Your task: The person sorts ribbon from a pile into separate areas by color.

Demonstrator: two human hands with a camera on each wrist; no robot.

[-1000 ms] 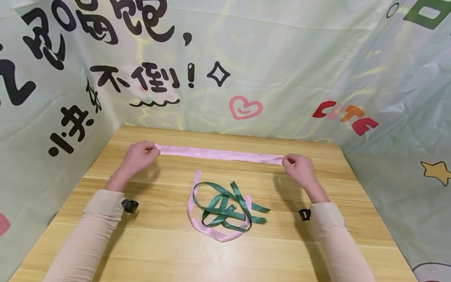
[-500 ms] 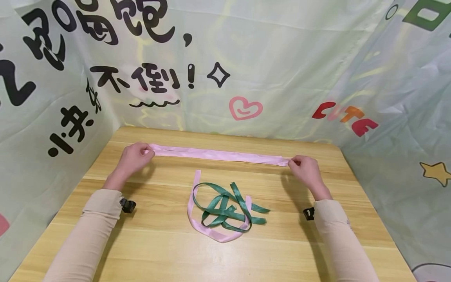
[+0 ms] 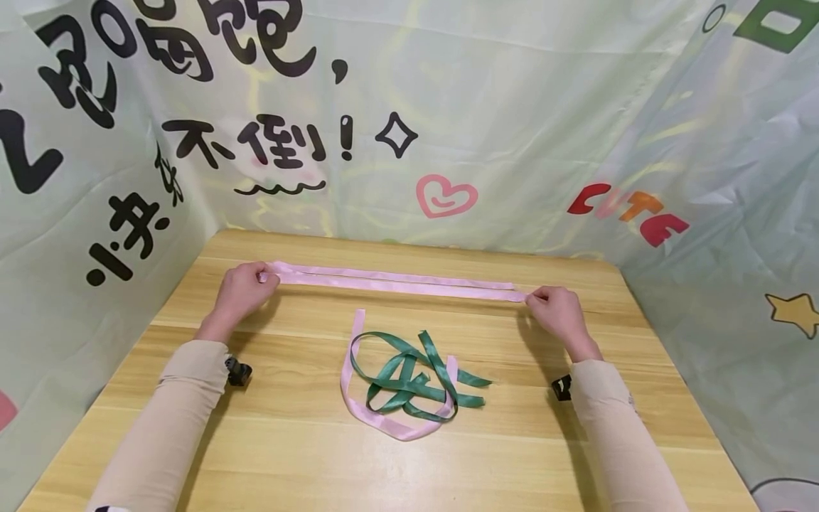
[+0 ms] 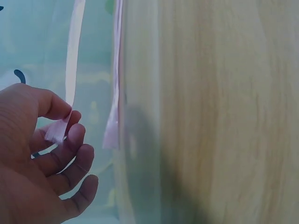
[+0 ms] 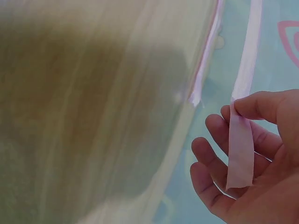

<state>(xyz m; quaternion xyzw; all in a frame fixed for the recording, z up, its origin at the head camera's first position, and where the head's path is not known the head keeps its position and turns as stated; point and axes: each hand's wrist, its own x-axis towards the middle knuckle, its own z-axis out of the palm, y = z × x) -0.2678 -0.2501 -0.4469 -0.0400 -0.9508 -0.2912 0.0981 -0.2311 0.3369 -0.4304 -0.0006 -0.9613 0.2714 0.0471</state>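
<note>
A pink ribbon (image 3: 397, 287) is stretched straight across the back of the table, above the wood. My left hand (image 3: 243, 290) pinches one end between thumb and forefinger; a short tail (image 4: 57, 130) shows there in the left wrist view. The other end is pinched by my right hand (image 3: 558, 311), with a longer tail (image 5: 240, 154) hanging over the fingers in the right wrist view. Close behind it, a second pink ribbon (image 3: 397, 274) runs alongside, apart from both hands; its loose ends show in both wrist views.
Nearer the front of the wooden table (image 3: 288, 441) lies a tangle of green ribbon (image 3: 409, 386). Another pink ribbon (image 3: 348, 377) curves in a U around and partly under it. A printed cloth (image 3: 512, 107) hangs behind and along both sides.
Both hands have moved slightly outward, the left to the left and the right to the right. A thin gap now shows between the held ribbon and the one behind it.
</note>
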